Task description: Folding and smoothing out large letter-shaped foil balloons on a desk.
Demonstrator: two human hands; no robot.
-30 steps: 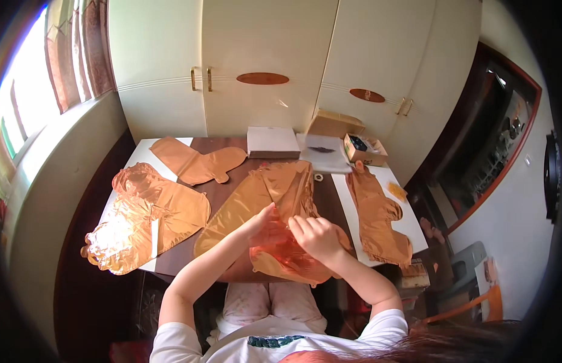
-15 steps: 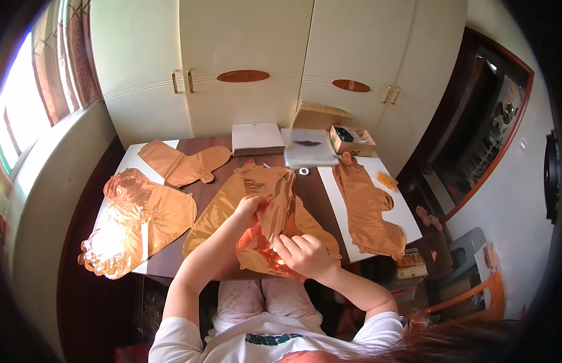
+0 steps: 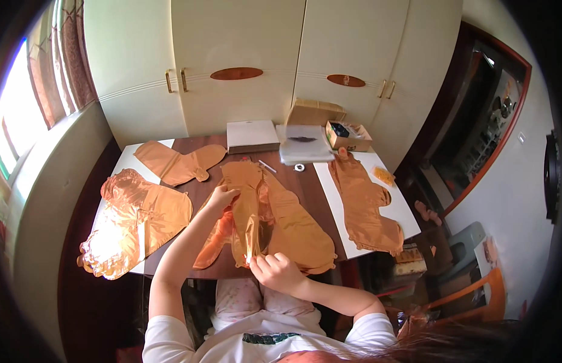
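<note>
A flat copper-coloured foil balloon (image 3: 247,181) lies in front of me on the brown and white table, creased and partly folded over. My left hand (image 3: 222,197) pinches its left edge, fingers closed. Nearer to me, my right hand (image 3: 277,271) is closed on the balloon's lower end, where a narrow fold is drawn toward me. Broad foil (image 3: 302,233) spreads out to the right of the held strip; whether it belongs to the same balloon I cannot tell. Shiny orange-red foil shows beneath the left hand.
More flat foil balloons lie at the left (image 3: 145,202), back left (image 3: 178,163) and right (image 3: 365,209). A white box (image 3: 252,137), clear plastic sheets (image 3: 305,148), an open carton (image 3: 348,138) and a small white roll (image 3: 299,167) stand along the back. An orange chair (image 3: 474,296) is at right.
My left hand has moved left and up, my right hand left and nearer me. Between them the bunched foil has become flatter and longer. The view has shifted slightly.
</note>
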